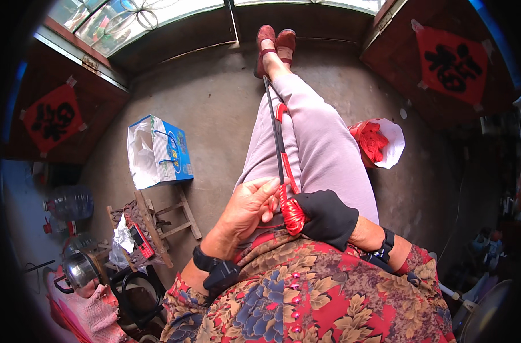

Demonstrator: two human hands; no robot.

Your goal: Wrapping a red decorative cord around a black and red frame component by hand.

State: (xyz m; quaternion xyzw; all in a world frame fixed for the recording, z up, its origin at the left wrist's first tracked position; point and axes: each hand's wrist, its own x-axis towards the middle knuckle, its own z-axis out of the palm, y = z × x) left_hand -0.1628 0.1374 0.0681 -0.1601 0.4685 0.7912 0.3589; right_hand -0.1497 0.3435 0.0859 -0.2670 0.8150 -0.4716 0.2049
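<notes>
A long, thin dark rod (276,128) lies lengthwise over my outstretched legs, reaching from my lap toward my shoes. Its near end is wrapped in red cord, and a red strip (291,174) runs beside it. My left hand (252,203) is bare and pinches the rod and cord at the wrapped part. A thick bundle of shiny red cord (293,217) sits just below those fingertips. Around the bundle's right side closes my right hand (331,217), in a black glove; its fingertips are mostly hidden.
A blue and white paper bag (177,154) stands on the floor at left. Nearby, a wooden stool (152,228) bears a red phone (141,240). Beyond it are a metal kettle (82,271) and plastic bottles (72,203). Right of my legs stands a container (395,143) holding red material.
</notes>
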